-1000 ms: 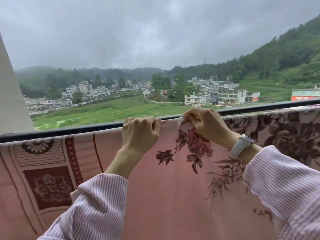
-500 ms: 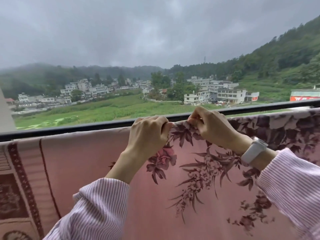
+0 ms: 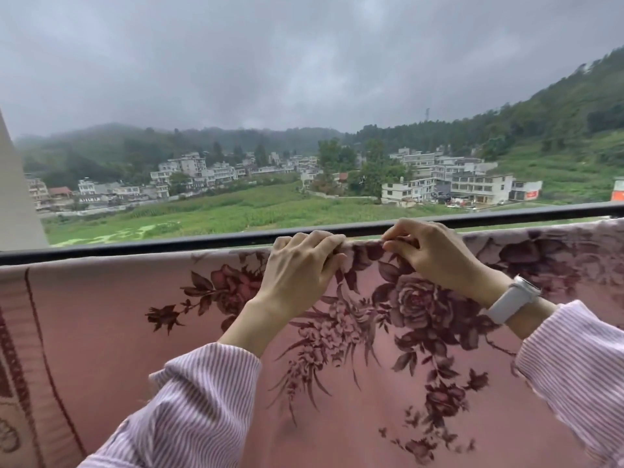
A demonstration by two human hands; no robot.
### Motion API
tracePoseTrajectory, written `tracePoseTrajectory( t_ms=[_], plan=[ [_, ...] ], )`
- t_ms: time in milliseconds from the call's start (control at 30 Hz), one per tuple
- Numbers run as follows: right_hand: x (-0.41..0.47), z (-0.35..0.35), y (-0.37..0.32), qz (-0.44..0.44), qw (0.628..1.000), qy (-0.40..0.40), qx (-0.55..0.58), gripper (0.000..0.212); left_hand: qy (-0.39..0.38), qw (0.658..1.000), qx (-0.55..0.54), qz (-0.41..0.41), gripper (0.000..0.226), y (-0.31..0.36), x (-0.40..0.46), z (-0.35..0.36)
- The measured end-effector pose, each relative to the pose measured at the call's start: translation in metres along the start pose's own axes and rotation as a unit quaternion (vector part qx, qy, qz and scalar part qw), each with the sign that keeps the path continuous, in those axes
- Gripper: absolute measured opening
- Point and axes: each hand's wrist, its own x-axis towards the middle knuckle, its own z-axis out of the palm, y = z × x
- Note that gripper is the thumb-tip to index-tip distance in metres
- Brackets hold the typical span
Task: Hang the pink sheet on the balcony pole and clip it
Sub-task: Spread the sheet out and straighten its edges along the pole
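The pink sheet (image 3: 337, 383) hangs draped over the balcony pole (image 3: 135, 246). The left hand (image 3: 300, 268) and right hand (image 3: 429, 255) both pinch its top fold. The fabric appears soft, limp and light; the fold at the pole is the likely best hold.

Pink floral sheet (image 3: 371, 383) draped over the top line, w/ dark balcony rail (image 3: 169, 242) just behind.

left hand (image 3: 299, 270) | right hand (image 3: 430, 256) | both grip pink sheet (image 3: 135, 332) top edge
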Motion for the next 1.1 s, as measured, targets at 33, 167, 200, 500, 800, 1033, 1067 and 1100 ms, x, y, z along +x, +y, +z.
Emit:
tracePoseTrajectory(
  t_ms=[33,167,200,500,800,1033,1067,1100],
  plan=[
    [0.002,-0.001,0.002,0.006,1.000,0.005,0.010,0.006,0.006,1.000,-0.008,-0.013,0.036,0.008,0.005,0.004],
    [0.012,0.000,0.013,-0.021,0.997,0.028,-0.063,0.013,0.016,0.999,-0.030,-0.041,0.027,0.035,0.026,0.017],
    [0.012,-0.005,0.019,-0.021,0.996,0.041,-0.074,0.014,0.017,0.999,-0.031,-0.038,0.027,0.041,0.030,0.020],
    [-0.035,-0.078,0.103,-0.011,0.998,0.001,-0.058,0.021,0.001,1.000,0.004,-0.019,0.035,0.109,0.060,0.052],
    [-0.037,-0.101,0.146,0.033,0.998,0.041,-0.021,0.008,0.016,0.999,-0.017,-0.022,0.028,0.182,0.096,0.083],
    [-0.074,-0.159,0.228,-0.019,0.992,0.049,-0.116,0.017,0.014,0.999,0.012,0.028,0.051,0.237,0.130,0.118],
    [-0.079,-0.167,0.241,-0.020,0.989,0.044,-0.141,0.021,0.020,0.999,0.008,0.036,0.048,0.248,0.137,0.124],
    [-0.084,-0.176,0.253,-0.009,0.988,0.037,-0.151,0.026,0.024,0.999,-0.001,0.046,0.046,0.261,0.144,0.130]
  ],
)
